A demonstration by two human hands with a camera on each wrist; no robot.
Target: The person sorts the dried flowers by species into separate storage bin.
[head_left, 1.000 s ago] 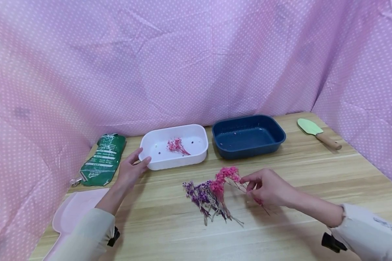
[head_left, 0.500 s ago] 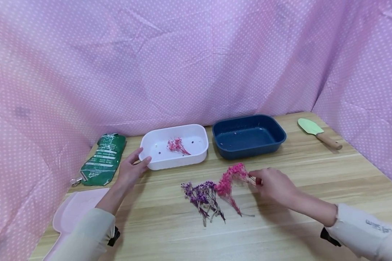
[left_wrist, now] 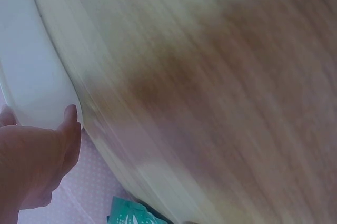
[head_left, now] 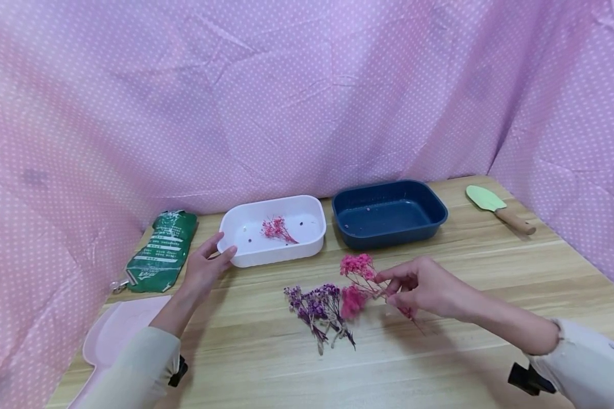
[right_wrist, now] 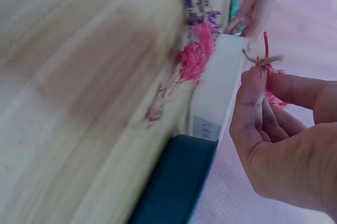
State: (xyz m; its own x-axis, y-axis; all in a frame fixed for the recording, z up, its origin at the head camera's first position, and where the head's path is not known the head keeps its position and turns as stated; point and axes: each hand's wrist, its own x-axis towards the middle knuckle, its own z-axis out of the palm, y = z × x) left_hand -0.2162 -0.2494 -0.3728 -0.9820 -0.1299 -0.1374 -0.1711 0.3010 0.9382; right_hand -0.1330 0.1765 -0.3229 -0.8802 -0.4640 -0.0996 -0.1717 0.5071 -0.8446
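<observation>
My left hand (head_left: 204, 267) holds the left end of a white plastic planter box (head_left: 278, 260), thumb on the near wall. A pink dried-flower sprig (head_left: 286, 230) lies inside the box. In front of the boxes, my right hand (head_left: 424, 287) pinches a sprig of pink dried flowers (head_left: 357, 266) by its stems. The right wrist view shows a bit of twine (right_wrist: 263, 59) round the stem ends at my fingertips. More pink flowers (head_left: 353, 301) sit just below, slightly blurred, beside purple dried flowers (head_left: 314, 304) on the table.
A dark blue planter box (head_left: 389, 241) stands right of the white one. At the far right lies a green trowel (head_left: 486, 199) with a wooden handle. On the left are a green bag (head_left: 161, 250) and a pink scoop-like piece (head_left: 117, 329). Polka-dot cloth (head_left: 307, 102) hangs behind.
My right hand has turned over, palm side now showing, and the held pink sprig has shifted left. The lower pink flowers have shifted slightly. My left hand and the white box have stayed put.
</observation>
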